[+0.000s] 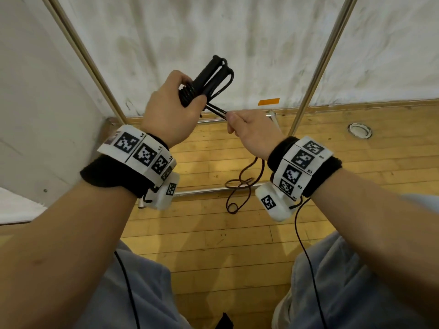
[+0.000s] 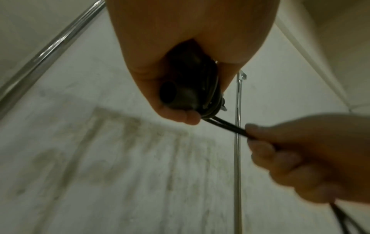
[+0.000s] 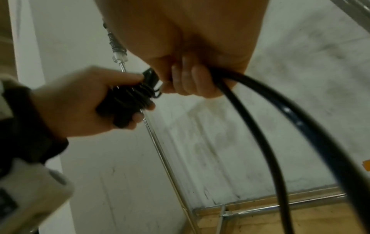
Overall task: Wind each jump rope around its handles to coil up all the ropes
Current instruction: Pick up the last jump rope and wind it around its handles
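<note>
My left hand (image 1: 171, 108) grips the two black jump rope handles (image 1: 209, 74) held together, with several turns of black rope (image 1: 187, 95) wound round their lower part. In the left wrist view the handle ends (image 2: 180, 95) poke out of the fist. My right hand (image 1: 249, 131) pinches the doubled rope strand (image 1: 217, 110) just right of the coil and holds it taut. The slack rope (image 3: 270, 126) hangs from the right fist in two strands. Its loose tail (image 1: 240, 186) lies tangled on the wooden floor below.
A metal frame with slanted poles (image 1: 316, 74) and a floor bar (image 1: 206, 191) stands ahead, with a white cloth backdrop (image 1: 213, 32) behind. An orange tape strip (image 1: 269, 101) marks the backdrop's base. A round floor fitting (image 1: 359, 130) is at right. My knees fill the bottom.
</note>
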The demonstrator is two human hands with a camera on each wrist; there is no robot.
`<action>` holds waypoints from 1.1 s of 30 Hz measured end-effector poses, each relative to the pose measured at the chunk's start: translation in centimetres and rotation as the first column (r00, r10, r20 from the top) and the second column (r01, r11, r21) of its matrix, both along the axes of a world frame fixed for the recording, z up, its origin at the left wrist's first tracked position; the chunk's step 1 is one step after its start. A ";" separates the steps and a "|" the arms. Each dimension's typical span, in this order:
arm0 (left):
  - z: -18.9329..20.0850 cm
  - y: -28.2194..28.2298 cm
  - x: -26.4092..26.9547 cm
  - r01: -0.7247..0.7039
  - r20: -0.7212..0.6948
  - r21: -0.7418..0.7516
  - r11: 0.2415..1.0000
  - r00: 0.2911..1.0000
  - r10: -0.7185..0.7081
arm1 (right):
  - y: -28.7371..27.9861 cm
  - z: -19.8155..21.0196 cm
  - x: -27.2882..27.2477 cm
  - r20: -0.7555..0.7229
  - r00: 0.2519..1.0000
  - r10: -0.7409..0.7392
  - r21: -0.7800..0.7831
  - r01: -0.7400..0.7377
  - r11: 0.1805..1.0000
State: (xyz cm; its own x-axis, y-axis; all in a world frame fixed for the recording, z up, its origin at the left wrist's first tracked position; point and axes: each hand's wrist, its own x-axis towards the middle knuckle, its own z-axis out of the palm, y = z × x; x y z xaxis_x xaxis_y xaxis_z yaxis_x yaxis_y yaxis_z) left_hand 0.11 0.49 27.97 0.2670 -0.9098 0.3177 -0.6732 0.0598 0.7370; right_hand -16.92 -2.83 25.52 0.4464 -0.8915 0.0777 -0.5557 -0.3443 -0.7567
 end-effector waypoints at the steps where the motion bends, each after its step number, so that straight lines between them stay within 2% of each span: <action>1: -0.5 -0.2 0.3 -0.013 0.082 0.019 1.000 0.997 0.012 | 0.2 0.3 0.1 -0.013 1.000 0.018 0.001 -0.018 1.000; 3: -1.5 -0.4 0.5 -0.028 0.212 0.049 0.998 0.977 0.017 | 0.6 0.8 0.2 -0.058 0.996 0.069 -0.017 -0.070 0.997; 6: -2.8 -0.8 0.2 -0.027 0.294 0.093 0.995 0.956 -0.002 | 1.7 1.2 0.5 -0.179 0.976 0.126 -0.055 -0.138 0.989; 11: -4.0 -1.1 -0.5 0.028 0.313 0.148 0.989 0.947 -0.073 | 2.5 1.8 0.4 -0.266 0.953 0.146 -0.048 -0.164 0.985; 16: -4.1 -1.3 -1.2 -0.002 0.377 0.152 0.988 0.924 -0.056 | 1.7 2.2 -0.7 -0.179 0.978 0.108 0.003 -0.109 0.994; 18: -4.3 -1.3 -1.1 -0.017 0.398 0.179 0.984 0.916 -0.057 | 1.4 2.1 -1.0 -0.254 0.960 0.116 0.031 -0.112 0.993; 21: -4.6 -1.5 -0.4 -0.049 0.388 0.264 0.963 0.920 -0.060 | 0.8 2.1 -1.6 -0.426 0.894 0.141 0.027 -0.143 0.989; 23: -4.7 -1.5 0.1 -0.065 0.379 0.319 0.945 0.923 -0.065 | 0.7 2.2 -1.8 -0.466 0.874 0.134 0.020 -0.141 0.990; 29: -4.8 -0.4 -1.6 0.004 0.424 0.492 0.870 0.872 -0.244 | 1.5 2.6 -1.2 -0.433 0.881 0.192 -0.008 -0.217 0.976; 33: -4.3 0.4 -3.1 0.088 0.472 0.461 0.883 0.819 -0.327 | 0.9 2.7 -1.5 -0.321 0.944 0.079 -0.119 -0.123 0.985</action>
State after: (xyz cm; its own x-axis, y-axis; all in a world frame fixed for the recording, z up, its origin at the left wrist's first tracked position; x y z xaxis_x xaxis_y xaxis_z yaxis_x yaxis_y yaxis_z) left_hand -2.96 0.93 23.72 -0.0413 -0.9977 -0.0545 -0.9641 0.0255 0.2643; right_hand -18.39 -1.90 28.24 0.5552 -0.8310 0.0361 -0.7140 -0.4984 -0.4917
